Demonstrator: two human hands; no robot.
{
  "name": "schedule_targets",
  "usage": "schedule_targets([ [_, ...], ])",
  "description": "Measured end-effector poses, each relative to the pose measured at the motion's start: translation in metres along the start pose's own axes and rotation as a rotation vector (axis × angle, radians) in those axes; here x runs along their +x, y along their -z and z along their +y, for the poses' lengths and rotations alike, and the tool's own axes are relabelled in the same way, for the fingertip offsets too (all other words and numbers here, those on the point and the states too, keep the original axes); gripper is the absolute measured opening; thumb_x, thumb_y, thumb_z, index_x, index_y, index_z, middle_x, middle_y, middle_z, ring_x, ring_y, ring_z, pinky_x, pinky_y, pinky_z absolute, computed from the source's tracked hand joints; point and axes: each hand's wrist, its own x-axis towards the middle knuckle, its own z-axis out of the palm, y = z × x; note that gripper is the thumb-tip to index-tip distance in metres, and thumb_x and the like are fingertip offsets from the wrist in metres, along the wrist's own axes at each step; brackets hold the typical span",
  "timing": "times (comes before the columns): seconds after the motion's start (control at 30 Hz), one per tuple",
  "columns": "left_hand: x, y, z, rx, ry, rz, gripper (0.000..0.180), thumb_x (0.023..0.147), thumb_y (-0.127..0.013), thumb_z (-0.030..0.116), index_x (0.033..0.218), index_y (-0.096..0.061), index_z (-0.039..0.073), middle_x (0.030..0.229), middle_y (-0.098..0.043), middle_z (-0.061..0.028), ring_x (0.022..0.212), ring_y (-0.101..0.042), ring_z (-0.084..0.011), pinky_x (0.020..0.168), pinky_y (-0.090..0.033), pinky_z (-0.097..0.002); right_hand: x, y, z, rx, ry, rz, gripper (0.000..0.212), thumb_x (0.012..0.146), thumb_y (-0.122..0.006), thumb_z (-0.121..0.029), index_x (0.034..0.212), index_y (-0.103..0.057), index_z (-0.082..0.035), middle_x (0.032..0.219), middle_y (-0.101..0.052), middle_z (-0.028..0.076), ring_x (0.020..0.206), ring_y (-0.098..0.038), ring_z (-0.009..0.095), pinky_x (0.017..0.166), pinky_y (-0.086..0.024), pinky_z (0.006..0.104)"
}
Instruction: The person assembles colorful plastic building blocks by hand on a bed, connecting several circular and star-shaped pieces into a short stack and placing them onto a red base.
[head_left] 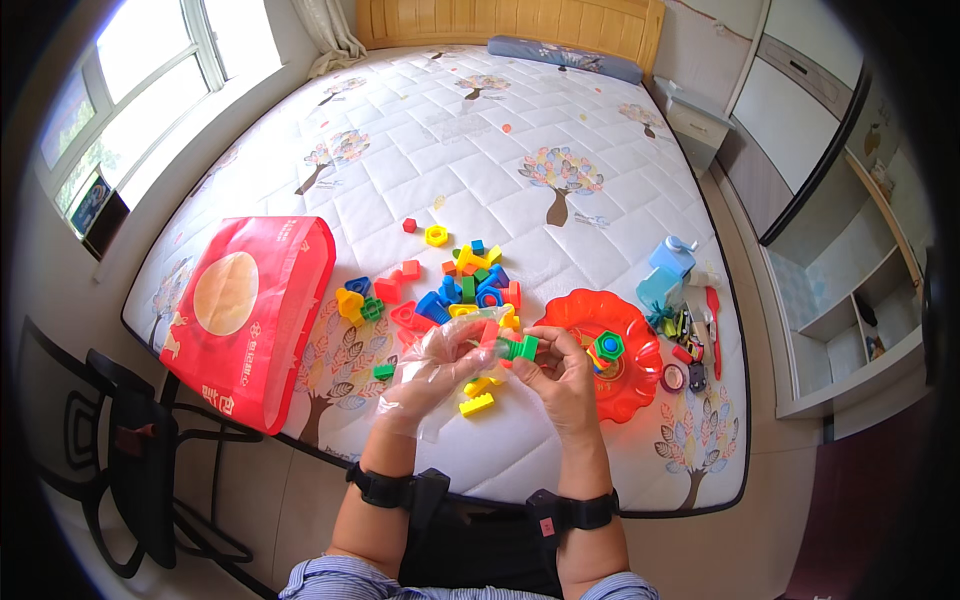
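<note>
- Person at the foot of the bed, both forearms reaching over the mattress (470,450); a black strap (380,487) round the left wrist, another round the right.
- Right hand (566,378): thumb and fingers closed in a narrow pinch on a green piece (523,347), held over the mattress between the two hands.
- Left hand (428,380): covered in clear plastic (410,405), fingers curled toward the green piece. Glare and folds hide the fingertips; cannot tell whether they grip anything.
- Just right of the right hand, a red dish (640,385) with a wavy rim. In it, a green nut (609,347) with blue at its centre; yellow shows beside it.
- Beyond the hands, a loose heap of toy pieces in red, blue, green and yellow. A yellow nut (436,236) and a red block (409,226) lie at its far edge.
- Nearer the person, a yellow block (477,404) on the mattress; a small green block (384,372) left of the left hand.
- Well left, a large red bag (285,300) lies on the bed, a black chair (140,480) near it.
- Right of the dish: a roll of tape (673,378), a slim red object (714,320), a light-blue container (672,258).
</note>
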Motion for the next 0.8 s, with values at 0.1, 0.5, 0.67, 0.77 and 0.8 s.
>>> schedule_targets([
  [0.1,0.0,-0.012,0.002,-0.028,-0.122,-0.022,0.065,0.119,-0.092,0.016,0.179,-0.068,0.006,0.167,-0.079,-0.0089,0.133,-0.083,-0.0165,0.115,-0.067,-0.038,-0.003,0.012,0.006,0.124,-0.112,0.012,0.036,0.116,-0.097,-0.028,0.138,-0.083,-0.003,0.105,-0.087,0.004,0.086,-0.079,0.009,0.074,-0.064,0.0275],
  [0.5,0.008,-0.015,0.009,0.258,-0.362,-0.096,0.079,0.107,-0.101,0.006,0.177,-0.068,0.012,0.171,-0.077,-0.0093,0.142,-0.08,-0.023,0.119,-0.068,-0.0412,0.004,0.025,0.004,0.355,-0.423,0.046,0.038,0.117,-0.094,-0.035,0.136,-0.083,-0.005,0.097,-0.087,0.006,0.072,-0.08,0.015,0.066,-0.064,0.0289],
  [0.67,0.001,-0.022,0.009,0.252,-0.113,0.041,0.068,0.114,-0.1,0.023,0.172,-0.068,0.006,0.154,-0.08,-0.0117,0.137,-0.081,-0.0209,0.113,-0.071,-0.042,0.004,0.027,0.002,0.312,-0.328,-0.013,0.042,0.115,-0.097,-0.028,0.145,-0.081,-0.004,0.112,-0.089,0.007,0.082,-0.082,0.013,0.075,-0.067,0.0291],
  [0.77,0.004,-0.033,0.022,0.064,-0.09,0.042,0.059,0.122,-0.091,0.036,0.169,-0.07,0.007,0.14,-0.084,-0.0088,0.125,-0.082,-0.0176,0.104,-0.071,-0.0406,0.0,0.03,0.0,0.204,-0.197,-0.071,0.043,0.112,-0.1,-0.018,0.147,-0.08,-0.002,0.121,-0.088,0.007,0.101,-0.082,0.013,0.091,-0.07,0.0311],
  [0.8,0.006,-0.04,0.03,0.012,-0.107,0.048,0.057,0.124,-0.088,0.04,0.168,-0.07,0.007,0.135,-0.085,-0.0079,0.121,-0.083,-0.0163,0.101,-0.071,-0.0401,-0.001,0.033,0.0,0.174,-0.158,-0.085,0.043,0.111,-0.1,-0.015,0.147,-0.08,-0.002,0.123,-0.088,0.007,0.107,-0.083,0.013,0.096,-0.07,0.0319],
])
